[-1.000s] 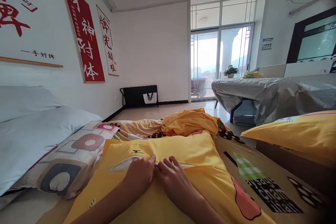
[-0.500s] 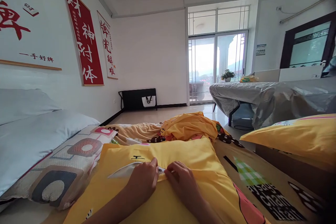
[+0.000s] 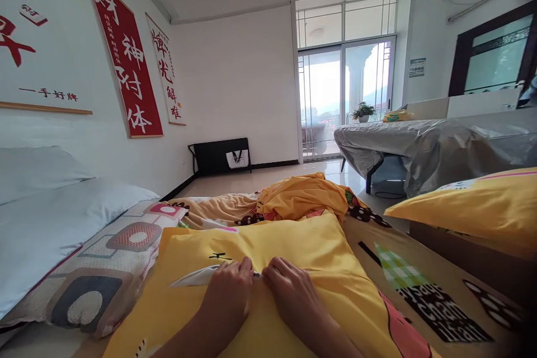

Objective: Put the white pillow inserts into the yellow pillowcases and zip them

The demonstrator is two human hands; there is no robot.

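A yellow pillow in its pillowcase [image 3: 293, 240] lies in front of me, with a long slit across its upper face. White filling [image 3: 199, 277] shows through the open left part of the slit. My left hand [image 3: 230, 291] is closed, its fingers pinching the pillowcase edge at the slit. Close beside it, my right hand [image 3: 291, 285] pinches the same seam between thumb and fingers. In the narrow gap between both hands is a small piece that looks like a zipper [image 3: 257, 275]; the fingertips mostly hide it.
White pillows [image 3: 84, 207] and a patterned pillow [image 3: 86, 299] lie at left. Crumpled orange-yellow cloth [image 3: 300, 196] is beyond the pillow. At right, another yellow pillow [image 3: 474, 207] rests on a brown box [image 3: 461, 257]. A plastic-covered table [image 3: 440, 140] stands behind.
My hands stay at the slit, and the right hand's fingers now cover more of the zipper-like piece. The view has shifted slightly.
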